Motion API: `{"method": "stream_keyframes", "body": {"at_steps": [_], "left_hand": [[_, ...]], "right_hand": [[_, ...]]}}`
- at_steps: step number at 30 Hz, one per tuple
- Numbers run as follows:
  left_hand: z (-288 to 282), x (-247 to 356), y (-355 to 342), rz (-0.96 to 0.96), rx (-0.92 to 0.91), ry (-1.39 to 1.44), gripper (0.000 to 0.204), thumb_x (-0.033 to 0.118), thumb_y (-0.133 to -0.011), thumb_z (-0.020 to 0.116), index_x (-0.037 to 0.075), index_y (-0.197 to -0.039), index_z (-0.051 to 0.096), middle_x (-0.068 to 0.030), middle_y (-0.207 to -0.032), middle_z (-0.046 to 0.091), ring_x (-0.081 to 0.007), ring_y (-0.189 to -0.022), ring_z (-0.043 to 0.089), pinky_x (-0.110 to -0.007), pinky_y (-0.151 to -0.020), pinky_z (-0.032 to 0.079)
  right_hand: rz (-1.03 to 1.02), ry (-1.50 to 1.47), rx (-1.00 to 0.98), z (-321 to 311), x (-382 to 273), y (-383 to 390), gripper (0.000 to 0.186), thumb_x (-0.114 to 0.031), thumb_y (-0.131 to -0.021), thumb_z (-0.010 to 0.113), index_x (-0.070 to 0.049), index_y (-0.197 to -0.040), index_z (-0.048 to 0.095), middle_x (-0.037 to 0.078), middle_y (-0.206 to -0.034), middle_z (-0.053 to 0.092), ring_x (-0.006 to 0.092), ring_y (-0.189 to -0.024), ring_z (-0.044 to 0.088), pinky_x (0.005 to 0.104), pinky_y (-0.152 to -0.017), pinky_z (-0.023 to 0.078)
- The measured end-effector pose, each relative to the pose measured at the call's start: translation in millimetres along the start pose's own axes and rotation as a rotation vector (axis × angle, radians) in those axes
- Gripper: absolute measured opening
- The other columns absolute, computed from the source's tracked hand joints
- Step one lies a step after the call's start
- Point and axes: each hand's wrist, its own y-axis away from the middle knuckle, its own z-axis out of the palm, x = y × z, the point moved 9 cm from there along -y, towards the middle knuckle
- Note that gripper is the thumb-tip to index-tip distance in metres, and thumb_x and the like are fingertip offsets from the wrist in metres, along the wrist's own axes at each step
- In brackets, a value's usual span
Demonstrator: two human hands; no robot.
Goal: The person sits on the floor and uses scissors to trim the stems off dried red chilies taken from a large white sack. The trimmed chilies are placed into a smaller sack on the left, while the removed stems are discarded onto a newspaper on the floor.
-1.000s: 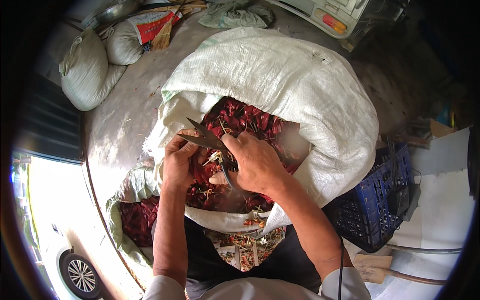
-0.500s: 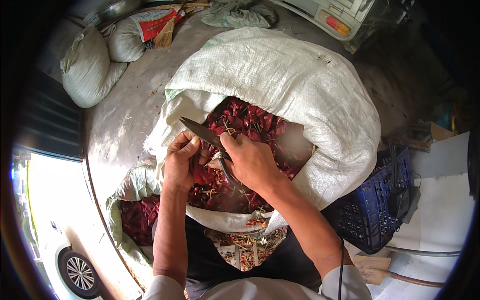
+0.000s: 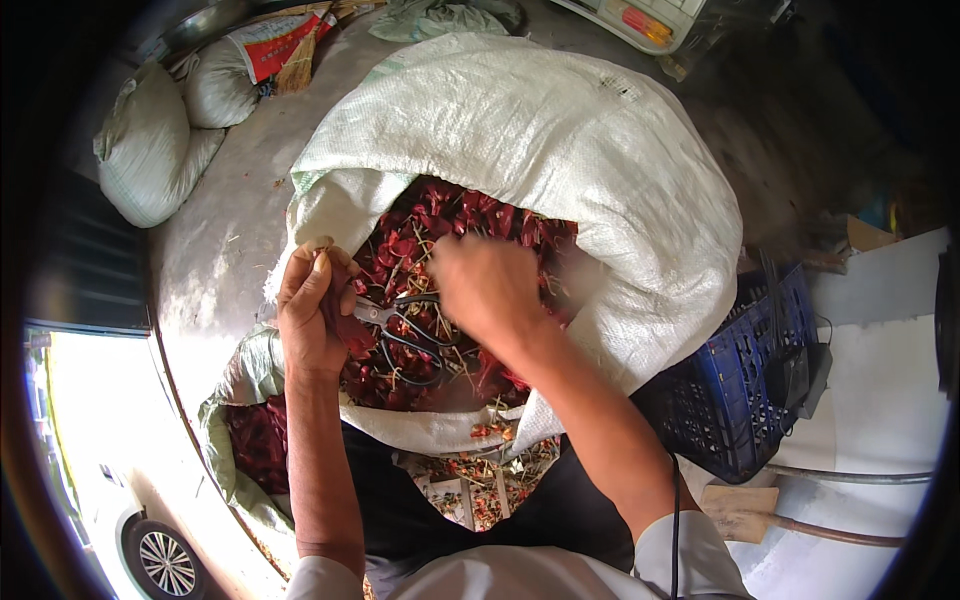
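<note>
A large white woven sack (image 3: 540, 110) stands before me with its mouth rolled back, full of dried red chilies (image 3: 470, 208) with pale stems. Over its left side my left hand (image 3: 316, 305) is closed, thumb against fingers, on a dark red dried chili (image 3: 345, 328). Beside that hand a pair of scissors (image 3: 374, 313) rests on the chilies, its dark looped handles toward me; the blade tips are hidden at the left hand. My right hand (image 3: 488, 285) hovers over the chilies, right of the scissors and apart from them, its fingers smeared by motion.
A smaller open sack (image 3: 222, 440) of red chilies stands at the lower left. To the right is a blue plastic crate (image 3: 735, 400). Filled white sacks (image 3: 150, 150) and a straw broom (image 3: 297, 70) are at the far left. Chili scraps (image 3: 490, 490) litter the ground between my legs.
My right hand has let go of the scissors, which now lie on the chilies. The left hand, still pinching, has shifted left in the picture; the whole view has shifted slightly too.
</note>
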Motion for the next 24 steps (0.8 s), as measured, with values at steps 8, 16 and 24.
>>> {"method": "stream_keyframes", "body": {"at_steps": [8,16,24], "left_hand": [[22.7,-22.2,0.4,-0.167,-0.082,-0.146,0.022,0.020,-0.095,0.067,0.009,-0.083,0.054,-0.0029,-0.071,0.058,-0.0093,-0.052,0.048,-0.022,-0.044,0.035],[27.5,-30.9,9.1,-0.282,-0.068,-0.526,0.020,0.016,-0.093,0.065,0.000,-0.104,0.068,0.0000,-0.068,0.059,-0.0056,-0.050,0.047,-0.022,-0.044,0.036],[45.9,-38.8,12.9,-0.264,-0.202,-0.630,0.031,0.019,-0.092,0.071,-0.004,-0.114,0.067,0.0017,-0.083,0.064,-0.0026,-0.068,0.051,-0.020,-0.057,0.040]], "right_hand": [[0.349,-0.012,-0.343,42.4,56.8,15.5,0.026,-0.022,-0.083,0.075,0.000,-0.093,0.066,0.020,-0.091,0.070,0.0375,-0.087,0.070,0.0481,-0.076,0.056],[0.292,-0.456,-0.121,12.9,46.0,11.1,0.027,-0.020,-0.083,0.078,0.000,-0.099,0.068,0.017,-0.086,0.072,0.0287,-0.080,0.071,0.0397,-0.074,0.055],[0.125,-0.685,0.010,7.5,5.7,10.0,0.018,-0.007,-0.081,0.079,0.001,-0.091,0.067,0.010,-0.077,0.071,0.0110,-0.070,0.066,0.0291,-0.062,0.052]]}}
